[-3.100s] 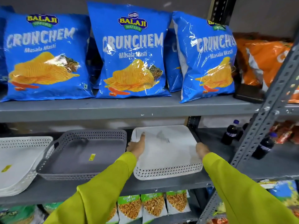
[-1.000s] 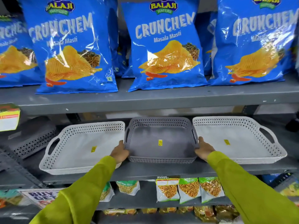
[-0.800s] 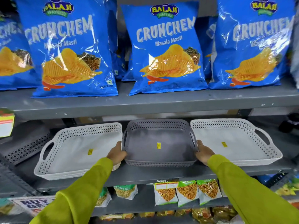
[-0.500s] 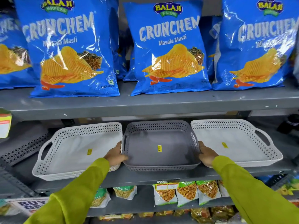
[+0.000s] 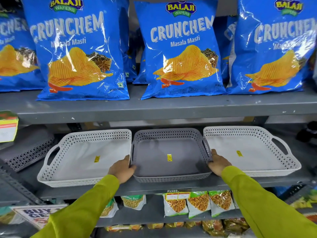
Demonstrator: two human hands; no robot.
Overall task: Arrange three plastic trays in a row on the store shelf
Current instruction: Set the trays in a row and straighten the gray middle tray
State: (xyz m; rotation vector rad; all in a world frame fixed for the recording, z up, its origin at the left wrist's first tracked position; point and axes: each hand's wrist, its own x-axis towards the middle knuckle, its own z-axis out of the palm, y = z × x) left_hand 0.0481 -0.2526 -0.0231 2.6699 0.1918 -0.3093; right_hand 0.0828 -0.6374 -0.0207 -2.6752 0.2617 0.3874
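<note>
Step in hand: I judge this the final squaring of the grey perforated plastic tray (image 5: 169,156), which sits middle of the row on the grey metal store shelf (image 5: 171,187).
Left hand (image 5: 122,169): I hold the grey tray's near-left corner, fingers curled round its rim, thumb inside.
Right hand (image 5: 217,162): I grip the near-right side at the handle, fingers clasped on the wall.
Neighbours: left white perforated plastic tray (image 5: 85,157) lies just beside the grey one, angled slightly; right white perforated plastic tray (image 5: 248,152) touches or nearly touches it, I cannot tell which.
Progress: all three trays are on the shelf in a row; task appears nearly complete.
Next move: I would align the grey tray's front edge with the white pair, then let go; the left tray's skew may need correction.
Surface: painted steel, scuffed, level.
Room: blue crisp bags (image 5: 181,48) on the shelf above; small green-topped snack packets (image 5: 197,203) below.
</note>
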